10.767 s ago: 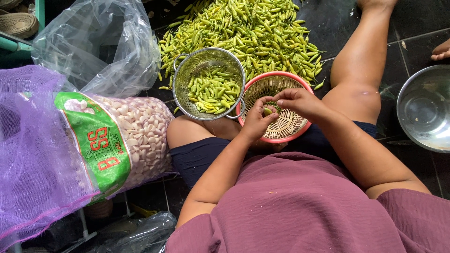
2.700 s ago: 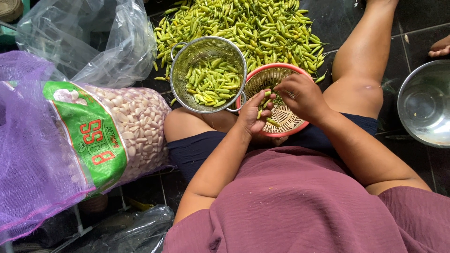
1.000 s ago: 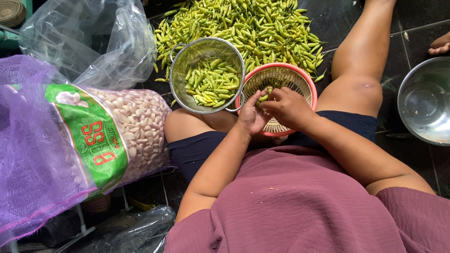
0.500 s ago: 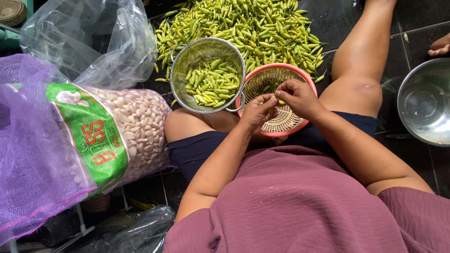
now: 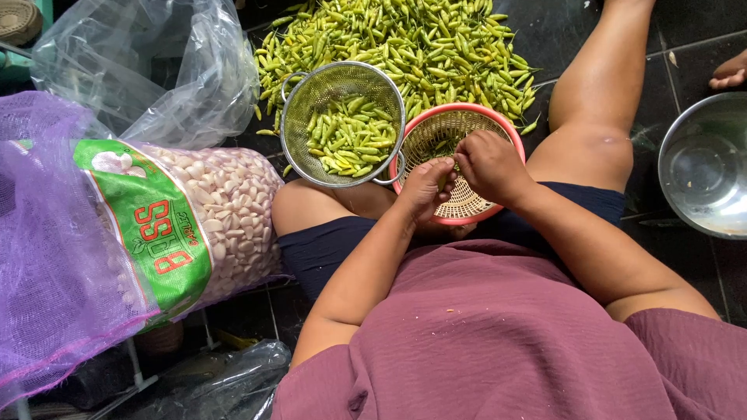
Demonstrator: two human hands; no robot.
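My left hand (image 5: pixel 427 188) and my right hand (image 5: pixel 486 163) meet over a red-rimmed woven plastic basket (image 5: pixel 436 124) that rests on my lap. Both pinch one small green chili (image 5: pixel 452 169) between their fingertips. Left of the basket sits a metal mesh strainer (image 5: pixel 311 101) holding several green chilies (image 5: pixel 350 136). A big heap of green and yellow chilies (image 5: pixel 405 43) lies on the dark floor beyond both containers.
A clear bag of peeled garlic cloves (image 5: pixel 226 210) with a green label leans at my left, inside purple netting (image 5: pixel 47 272). A crumpled clear plastic bag (image 5: pixel 140 70) lies behind it. A steel bowl (image 5: pixel 704 167) stands at the right, with another person's foot (image 5: pixel 730 74) above it.
My hands stay over the red basket, shifting slightly as the fingers work a chili. The strainer, heap and bags have not moved.
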